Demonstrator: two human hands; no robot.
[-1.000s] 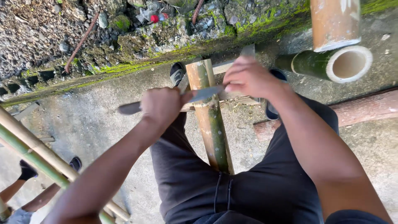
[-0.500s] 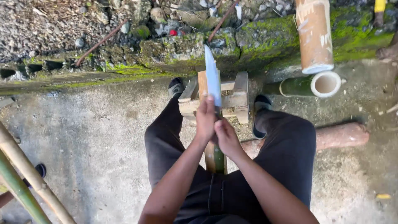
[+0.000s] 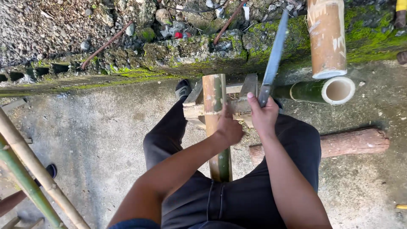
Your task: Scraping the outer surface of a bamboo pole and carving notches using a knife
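A grey concrete floor (image 3: 97, 127) in daylight runs up to a low moss-grown stone wall (image 3: 140, 59), with loose gravel (image 3: 46, 29) beyond that wall and a reddish log (image 3: 339, 144) lying well before it.

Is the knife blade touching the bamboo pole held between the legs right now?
Apart. The head view shows the blade raised in the right hand, off to the right of the bamboo pole, with a wooden stand showing between them; the left hand grips the pole.
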